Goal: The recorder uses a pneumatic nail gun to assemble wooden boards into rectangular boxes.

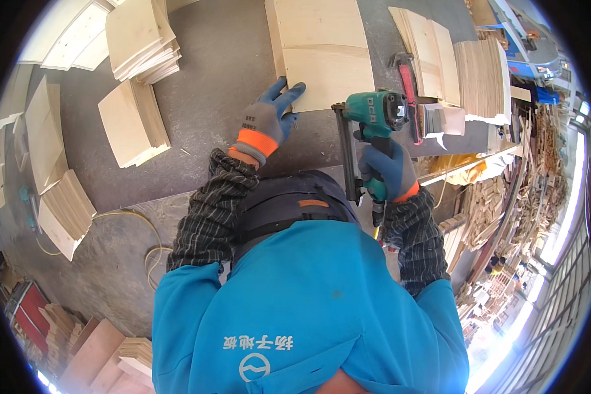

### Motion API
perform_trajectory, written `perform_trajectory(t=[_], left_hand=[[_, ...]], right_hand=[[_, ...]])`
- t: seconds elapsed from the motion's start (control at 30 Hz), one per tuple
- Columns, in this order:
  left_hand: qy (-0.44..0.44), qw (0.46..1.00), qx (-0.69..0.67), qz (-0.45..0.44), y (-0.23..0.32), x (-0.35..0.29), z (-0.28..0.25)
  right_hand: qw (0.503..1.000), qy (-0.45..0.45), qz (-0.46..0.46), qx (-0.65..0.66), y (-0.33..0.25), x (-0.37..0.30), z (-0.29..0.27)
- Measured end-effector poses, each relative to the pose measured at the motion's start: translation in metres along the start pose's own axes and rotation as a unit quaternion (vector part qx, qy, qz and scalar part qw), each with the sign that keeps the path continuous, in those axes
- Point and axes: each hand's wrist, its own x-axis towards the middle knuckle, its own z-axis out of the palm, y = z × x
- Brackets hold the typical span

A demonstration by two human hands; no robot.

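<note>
Head view: gripping the nail gun point(371, 108) in the right hand point(394, 171), by the near right corner of the panel point(328, 75); touching its near left corner with the left hand point(267, 118), fingers spread. Leftward, bare desk point(207, 59) up to the stacks point(128, 125).

A bright blue top point(308, 276) fills the near side, bearing white lettering point(258, 343) and a round white emblem point(254, 368) left of its centre, with a faint dark spot point(337, 294) farther right; it overlaps a left undersleeve point(207, 220) and a right undersleeve point(415, 236), both dark with thin pale stripes. The left glove point(269, 118) and right glove point(393, 172) are grey with blue coating and orange cuffs, the left also showing dark print. Beyond the top, dark trousers point(289, 195) carry an orange-brown patch point(313, 203) and a black band point(276, 228).
</note>
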Motion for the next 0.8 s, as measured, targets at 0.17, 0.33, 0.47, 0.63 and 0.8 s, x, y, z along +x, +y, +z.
perform_trajectory(t=[0.17,0.33,0.47,0.63,0.8], left_hand=[[0.006,1.0,-0.005,0.002,-0.003,0.0,0.004],[0.003,1.0,-0.01,-0.004,-0.001,0.0,0.002],[0.006,1.0,-0.012,0.007,-0.003,0.001,0.002],[-0.002,1.0,-0.017,-0.01,-0.001,0.001,0.001],[-0.011,1.0,-0.007,-0.021,0.0,0.001,0.001]], right_hand=[[1.0,-0.014,-0.002,0.015,0.001,0.003,0.005],[1.0,-0.007,0.006,-0.007,-0.001,0.004,0.006],[1.0,0.0,0.01,-0.011,-0.001,0.004,0.005],[1.0,-0.005,-0.011,-0.018,0.001,0.001,-0.009],[1.0,-0.014,-0.003,0.004,0.005,0.003,-0.005]])
